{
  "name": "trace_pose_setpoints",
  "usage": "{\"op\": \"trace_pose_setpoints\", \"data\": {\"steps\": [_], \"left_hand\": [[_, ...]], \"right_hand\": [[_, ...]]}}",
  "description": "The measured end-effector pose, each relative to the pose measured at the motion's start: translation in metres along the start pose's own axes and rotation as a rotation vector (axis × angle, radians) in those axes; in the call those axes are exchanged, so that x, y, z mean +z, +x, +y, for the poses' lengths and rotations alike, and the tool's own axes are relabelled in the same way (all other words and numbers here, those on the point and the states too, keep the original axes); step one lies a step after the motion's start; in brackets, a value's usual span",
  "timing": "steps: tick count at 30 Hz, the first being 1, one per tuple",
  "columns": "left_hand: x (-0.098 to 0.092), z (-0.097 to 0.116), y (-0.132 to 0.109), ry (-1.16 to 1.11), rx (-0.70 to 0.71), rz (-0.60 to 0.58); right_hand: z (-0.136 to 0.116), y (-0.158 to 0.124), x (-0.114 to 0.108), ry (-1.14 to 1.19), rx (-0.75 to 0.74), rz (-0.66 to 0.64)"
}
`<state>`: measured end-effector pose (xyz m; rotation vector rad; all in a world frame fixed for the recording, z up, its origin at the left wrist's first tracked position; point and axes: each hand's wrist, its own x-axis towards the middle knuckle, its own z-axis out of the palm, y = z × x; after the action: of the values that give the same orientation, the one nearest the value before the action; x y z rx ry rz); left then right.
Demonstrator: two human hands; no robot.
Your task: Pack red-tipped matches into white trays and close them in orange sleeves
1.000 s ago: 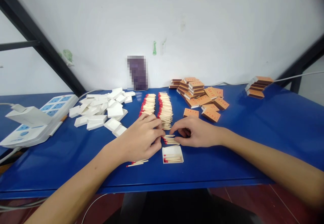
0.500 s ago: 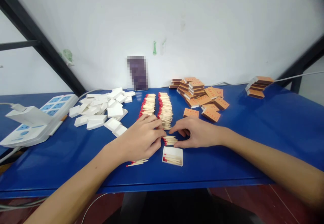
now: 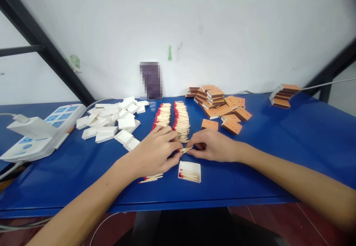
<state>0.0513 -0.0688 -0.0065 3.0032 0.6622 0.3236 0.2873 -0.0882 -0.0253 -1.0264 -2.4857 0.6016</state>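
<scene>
The left hand (image 3: 160,150) pinches the red-headed end of a small bunch of matches (image 3: 185,150), while the right hand (image 3: 218,146) pinches the plain end. Just nearer the person, a white tray (image 3: 190,165) holding loose matchsticks (image 3: 190,175) rests on the table (image 3: 236,188).

The left hand (image 3: 158,146) and the right hand (image 3: 215,144) are seen bare, with slim fingers (image 3: 174,146) joined to narrow wrists (image 3: 126,167). The left forearm (image 3: 93,194) and the right forearm (image 3: 289,173) are likewise uncovered, and both are smoothly tapered toward the hands. The left is marked by one small dark spot (image 3: 106,183), while the right is blurred at its broader end, where it is cut off by the edge of view.
</scene>
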Motion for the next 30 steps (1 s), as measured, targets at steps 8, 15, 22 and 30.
{"op": "trace_pose_setpoints", "data": {"steps": [8,15,22,30], "left_hand": [[0.0066,0.0011,0.0018,0.082,-0.003,0.071],[0.0073,0.0023,0.0018,0.137,-0.035,0.103],[0.0043,0.0048,0.0026,0.094,-0.068,0.056],[0.0044,0.0073,0.0038,0.106,-0.063,0.051]], "right_hand": [[-0.0018,0.0,0.0066,-0.09,-0.032,0.097],[0.0007,-0.0005,0.0087,-0.155,-0.057,0.097],[0.0007,-0.0002,0.0066,-0.171,-0.071,0.064],[-0.0025,-0.0004,0.0039,-0.191,-0.036,0.026]]}}
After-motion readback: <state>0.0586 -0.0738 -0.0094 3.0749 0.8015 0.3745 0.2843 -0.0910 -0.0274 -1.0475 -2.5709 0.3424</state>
